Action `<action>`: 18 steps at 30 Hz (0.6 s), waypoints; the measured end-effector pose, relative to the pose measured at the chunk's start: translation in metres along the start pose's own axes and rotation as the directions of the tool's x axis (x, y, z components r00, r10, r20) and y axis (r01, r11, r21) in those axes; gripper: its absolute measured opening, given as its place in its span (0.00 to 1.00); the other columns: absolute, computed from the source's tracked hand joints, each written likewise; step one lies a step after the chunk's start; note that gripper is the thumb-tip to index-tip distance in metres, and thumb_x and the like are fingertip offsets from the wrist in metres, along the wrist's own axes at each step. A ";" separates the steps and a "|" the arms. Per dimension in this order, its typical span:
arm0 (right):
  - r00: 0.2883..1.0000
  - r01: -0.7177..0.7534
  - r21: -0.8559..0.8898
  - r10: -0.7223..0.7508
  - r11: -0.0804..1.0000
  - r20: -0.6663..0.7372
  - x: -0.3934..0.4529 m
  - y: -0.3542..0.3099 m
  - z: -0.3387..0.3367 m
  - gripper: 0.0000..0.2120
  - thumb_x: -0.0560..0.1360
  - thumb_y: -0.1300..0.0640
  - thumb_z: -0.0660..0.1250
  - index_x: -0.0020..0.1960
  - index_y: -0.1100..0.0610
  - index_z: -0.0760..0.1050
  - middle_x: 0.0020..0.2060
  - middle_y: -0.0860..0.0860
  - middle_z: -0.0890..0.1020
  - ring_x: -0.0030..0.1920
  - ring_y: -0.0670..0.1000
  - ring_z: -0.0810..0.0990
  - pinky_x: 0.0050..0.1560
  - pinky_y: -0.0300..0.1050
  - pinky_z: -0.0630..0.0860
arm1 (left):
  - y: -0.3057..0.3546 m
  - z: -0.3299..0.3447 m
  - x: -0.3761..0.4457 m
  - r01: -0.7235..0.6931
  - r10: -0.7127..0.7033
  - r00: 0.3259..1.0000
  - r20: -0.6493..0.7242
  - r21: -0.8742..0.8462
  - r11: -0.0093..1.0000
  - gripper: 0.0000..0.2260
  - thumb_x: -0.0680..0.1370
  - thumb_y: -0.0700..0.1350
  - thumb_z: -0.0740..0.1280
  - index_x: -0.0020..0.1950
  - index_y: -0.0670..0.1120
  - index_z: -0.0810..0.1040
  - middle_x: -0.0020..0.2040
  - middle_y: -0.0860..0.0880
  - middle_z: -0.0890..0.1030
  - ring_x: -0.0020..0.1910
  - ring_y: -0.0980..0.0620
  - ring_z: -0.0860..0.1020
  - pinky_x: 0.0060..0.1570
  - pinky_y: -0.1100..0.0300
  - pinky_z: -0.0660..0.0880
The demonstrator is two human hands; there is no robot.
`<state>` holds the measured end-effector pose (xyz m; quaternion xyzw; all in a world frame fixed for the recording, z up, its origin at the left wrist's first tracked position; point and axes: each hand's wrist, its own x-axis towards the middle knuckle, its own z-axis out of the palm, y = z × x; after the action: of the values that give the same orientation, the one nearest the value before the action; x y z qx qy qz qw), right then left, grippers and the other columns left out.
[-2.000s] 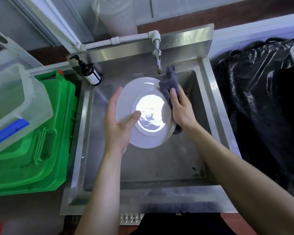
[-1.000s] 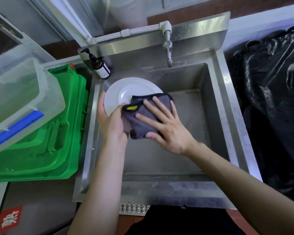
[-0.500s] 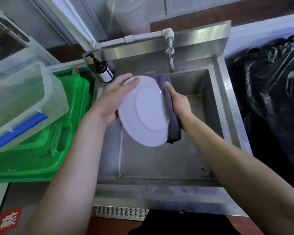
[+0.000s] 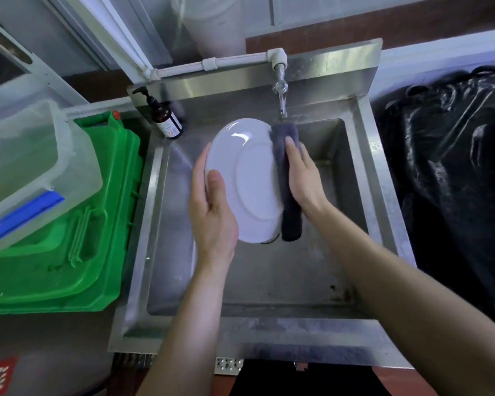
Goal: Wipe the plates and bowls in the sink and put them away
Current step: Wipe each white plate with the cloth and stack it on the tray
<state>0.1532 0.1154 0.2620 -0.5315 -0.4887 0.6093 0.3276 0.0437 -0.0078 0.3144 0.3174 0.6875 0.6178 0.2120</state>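
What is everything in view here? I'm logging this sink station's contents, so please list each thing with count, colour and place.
round ceramic plate: 1, white, held on edge over the basin, underside to camera
folded cloth: 1, dark grey, against the plate's right rim
stainless steel sink: 1, silver, centre
metal tap: 1, silver, on a white pipe behind the basin
pump bottle: 1, brown, sink's back-left corner
plastic crate: 1, green, left of sink
clear plastic box: 1, blue clip, atop the crate
plastic bag: 1, black, right of sink
left hand: grips the plate's left rim
right hand: presses the cloth
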 end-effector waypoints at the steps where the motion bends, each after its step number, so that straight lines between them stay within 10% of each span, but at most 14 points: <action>1: 0.989 0.142 -0.080 -0.139 0.987 0.039 0.006 -0.009 0.001 0.22 0.83 0.33 0.58 0.72 0.38 0.75 0.65 0.40 0.82 0.69 0.45 0.78 0.70 0.46 0.70 | 0.005 -0.001 0.000 -0.020 0.020 1.000 0.009 0.015 1.000 0.18 0.91 0.40 0.56 0.80 0.48 0.73 0.71 0.72 0.75 0.75 0.68 0.71 0.74 0.66 0.68; 4: 0.835 0.547 -0.314 -0.480 0.776 0.269 0.017 -0.030 0.010 0.27 0.84 0.35 0.55 0.81 0.40 0.68 0.76 0.47 0.74 0.79 0.49 0.68 0.79 0.54 0.64 | 0.008 -0.004 0.004 -0.007 0.007 1.000 -0.003 -0.018 1.000 0.17 0.90 0.42 0.57 0.76 0.53 0.76 0.71 0.65 0.79 0.75 0.62 0.74 0.78 0.57 0.70; 8: 0.598 0.799 -0.467 -0.579 0.378 0.554 -0.008 -0.031 0.021 0.30 0.85 0.37 0.55 0.85 0.40 0.59 0.87 0.52 0.54 0.87 0.53 0.49 0.82 0.69 0.51 | 0.008 -0.009 0.029 0.222 -0.249 0.966 -0.068 -0.275 0.935 0.14 0.88 0.44 0.60 0.66 0.55 0.84 0.66 0.47 0.86 0.69 0.44 0.82 0.73 0.41 0.76; 12: 0.468 0.883 -0.397 -0.525 0.250 0.710 -0.042 -0.006 0.009 0.30 0.85 0.37 0.57 0.85 0.42 0.60 0.87 0.54 0.51 0.87 0.54 0.45 0.80 0.73 0.48 | 0.008 -0.018 0.041 0.485 -0.552 0.832 -0.047 -0.420 0.767 0.13 0.88 0.44 0.63 0.67 0.43 0.84 0.59 0.41 0.88 0.60 0.40 0.87 0.60 0.45 0.84; 18: 0.218 0.966 -0.257 -0.554 0.008 0.803 -0.059 0.027 -0.007 0.25 0.84 0.45 0.67 0.81 0.44 0.70 0.84 0.63 0.56 0.85 0.65 0.52 0.77 0.78 0.54 | -0.007 -0.033 0.054 0.500 -0.561 0.811 -0.167 -0.301 0.812 0.13 0.89 0.43 0.61 0.65 0.46 0.83 0.53 0.45 0.88 0.47 0.48 0.88 0.39 0.61 0.83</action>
<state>0.1762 0.0541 0.2560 -0.0543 -0.9611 0.1500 0.2257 -0.0183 0.0060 0.3180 0.0034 0.6889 0.6470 0.3268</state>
